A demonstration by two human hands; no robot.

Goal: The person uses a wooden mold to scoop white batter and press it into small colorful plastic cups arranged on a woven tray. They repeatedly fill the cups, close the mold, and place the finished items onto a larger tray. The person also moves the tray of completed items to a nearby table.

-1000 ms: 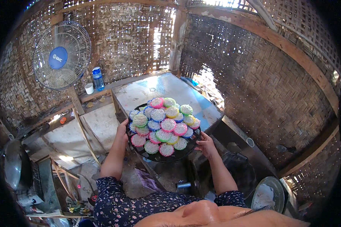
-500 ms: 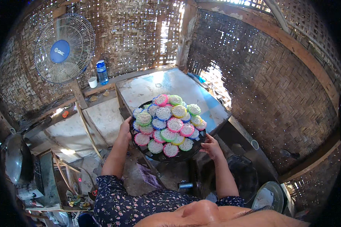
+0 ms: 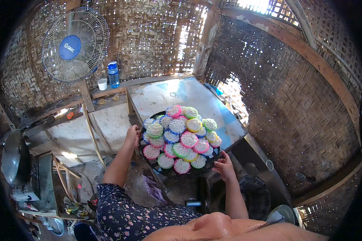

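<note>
— What did the person's hands have hold of?

— A round dark tray (image 3: 149,160), carried from opposite edges. The left hand (image 3: 132,135) was closed over the tray's left rim, and the right hand (image 3: 224,165) gripped the rim at the lower right, fingers curled under it.

— And what lay on the tray?

— Small coloured plastic cups (image 3: 181,136) heaped in a mound, pink, green, blue and yellow, each filled with pale thread-like noodles.

— Where was the tray just then?

— It was held in the air at the near end of the counter (image 3: 181,94), whose top was pale and patchy with a blue patch toward the right. Its far side overlapped the counter's near edge; whether it touched could not be told.

— Anything else around?

— A standing fan (image 3: 75,45) with a blue hub stood at the left against the woven bamboo wall (image 3: 293,104). Beside it, on a wooden ledge (image 3: 108,91), sat a blue-capped bottle (image 3: 114,74) and a white cup (image 3: 102,84). A metal pan (image 3: 11,156) hung at the far left.
</note>
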